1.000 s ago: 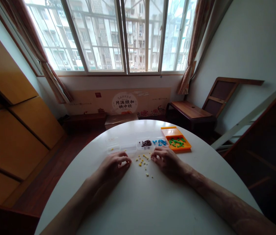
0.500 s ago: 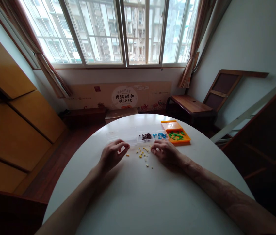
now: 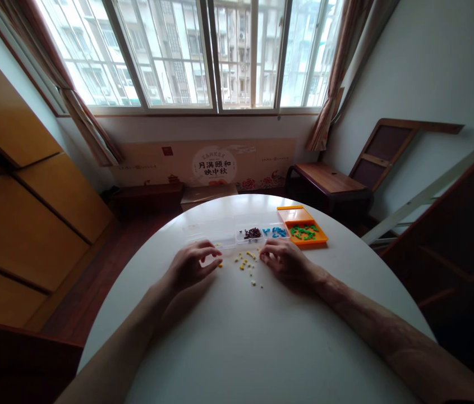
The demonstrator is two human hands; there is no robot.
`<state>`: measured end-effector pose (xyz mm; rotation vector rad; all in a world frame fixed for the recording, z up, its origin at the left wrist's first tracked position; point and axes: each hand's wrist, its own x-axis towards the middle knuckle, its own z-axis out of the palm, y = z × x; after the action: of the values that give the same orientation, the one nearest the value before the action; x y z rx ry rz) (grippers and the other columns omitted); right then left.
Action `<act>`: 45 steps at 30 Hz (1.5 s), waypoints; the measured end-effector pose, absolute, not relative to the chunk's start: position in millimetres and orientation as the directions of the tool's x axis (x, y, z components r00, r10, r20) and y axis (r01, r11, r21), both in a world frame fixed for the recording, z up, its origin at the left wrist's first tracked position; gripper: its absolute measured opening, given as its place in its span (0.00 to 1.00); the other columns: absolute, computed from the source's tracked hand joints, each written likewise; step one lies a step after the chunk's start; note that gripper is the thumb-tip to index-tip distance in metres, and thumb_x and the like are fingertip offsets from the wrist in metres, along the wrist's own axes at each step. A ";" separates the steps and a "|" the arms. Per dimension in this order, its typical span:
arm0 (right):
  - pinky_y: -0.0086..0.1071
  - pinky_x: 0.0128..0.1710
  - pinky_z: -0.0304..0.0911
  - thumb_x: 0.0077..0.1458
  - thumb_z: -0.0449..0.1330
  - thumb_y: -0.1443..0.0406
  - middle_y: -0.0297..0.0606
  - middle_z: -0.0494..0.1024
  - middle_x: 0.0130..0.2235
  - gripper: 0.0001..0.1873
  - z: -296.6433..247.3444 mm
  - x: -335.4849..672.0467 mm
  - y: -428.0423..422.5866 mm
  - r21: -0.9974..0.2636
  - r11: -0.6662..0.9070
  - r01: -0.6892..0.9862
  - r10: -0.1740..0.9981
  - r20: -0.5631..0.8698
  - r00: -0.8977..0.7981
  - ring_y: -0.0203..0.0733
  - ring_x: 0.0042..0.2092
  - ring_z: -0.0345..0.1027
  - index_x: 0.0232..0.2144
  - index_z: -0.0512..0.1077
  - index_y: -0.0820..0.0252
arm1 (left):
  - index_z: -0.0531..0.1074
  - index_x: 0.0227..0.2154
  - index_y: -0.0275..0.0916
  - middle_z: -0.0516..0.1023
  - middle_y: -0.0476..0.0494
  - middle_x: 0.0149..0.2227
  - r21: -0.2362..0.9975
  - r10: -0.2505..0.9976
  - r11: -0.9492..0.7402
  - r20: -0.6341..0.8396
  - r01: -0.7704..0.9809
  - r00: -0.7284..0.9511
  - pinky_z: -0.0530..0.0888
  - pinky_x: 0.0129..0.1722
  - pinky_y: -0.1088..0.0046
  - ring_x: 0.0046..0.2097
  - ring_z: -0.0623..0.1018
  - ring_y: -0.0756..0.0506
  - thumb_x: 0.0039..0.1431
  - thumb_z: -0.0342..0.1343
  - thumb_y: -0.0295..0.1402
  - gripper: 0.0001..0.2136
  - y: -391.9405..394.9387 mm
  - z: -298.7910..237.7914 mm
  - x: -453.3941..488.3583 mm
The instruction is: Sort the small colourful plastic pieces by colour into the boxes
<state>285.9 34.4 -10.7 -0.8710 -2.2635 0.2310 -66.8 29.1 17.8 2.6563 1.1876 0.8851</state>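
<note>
Yellow beads lay scattered on the tabletop between both hands. The left hand curled narrowly beside 1 bead, the right hand likewise; whether either held any was unclear. Pinching singly, fingertips low, seemed wisest.

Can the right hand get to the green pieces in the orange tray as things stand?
Probably yes. The right hand rests on the table close to the orange tray, which lies open beyond it to the right. The green pieces sit uncovered, and nothing stands between hand and tray.
</note>
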 end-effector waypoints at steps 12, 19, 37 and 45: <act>0.31 0.38 0.65 0.67 0.65 0.69 0.36 0.81 0.36 0.07 -8.3 284.9 32.9 -0.404 0.757 0.513 0.650 0.542 -0.532 0.38 0.34 0.72 0.36 0.81 0.56 | 0.84 0.38 0.44 0.85 0.45 0.41 0.208 0.705 -0.660 0.502 0.722 0.501 0.72 0.36 0.72 0.32 0.78 0.49 0.74 0.56 0.38 0.12 28.7 25.2 -67.3; 0.32 0.40 0.65 0.67 0.65 0.70 0.36 0.82 0.37 0.07 -13.5 287.1 34.4 -0.399 0.764 0.508 0.643 0.538 -0.545 0.38 0.36 0.73 0.38 0.82 0.55 | 0.85 0.42 0.45 0.86 0.47 0.44 0.210 0.770 -0.352 0.619 0.912 0.155 0.70 0.33 0.70 0.32 0.77 0.47 0.73 0.58 0.39 0.10 36.6 23.0 -85.4; 0.31 0.39 0.66 0.68 0.65 0.69 0.36 0.81 0.38 0.06 -9.9 282.2 33.6 -0.418 0.758 0.500 0.651 0.534 -0.540 0.38 0.36 0.73 0.38 0.82 0.55 | 0.85 0.48 0.48 0.84 0.44 0.47 0.291 0.737 -0.652 0.458 0.700 0.496 0.76 0.39 0.70 0.35 0.80 0.47 0.71 0.63 0.40 0.10 6.8 11.7 -23.9; 0.30 0.38 0.65 0.68 0.65 0.68 0.35 0.80 0.37 0.06 -6.6 281.3 32.8 -0.417 0.756 0.505 0.654 0.522 -0.548 0.37 0.34 0.70 0.38 0.82 0.55 | 0.83 0.39 0.44 0.83 0.45 0.42 0.292 0.721 -0.674 0.462 0.679 0.517 0.72 0.37 0.71 0.34 0.79 0.48 0.74 0.58 0.33 0.09 11.4 7.9 -20.1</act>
<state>281.3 32.8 -6.6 -0.8638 -2.2719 0.2845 -20.1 11.4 7.9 2.6710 1.2340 0.8673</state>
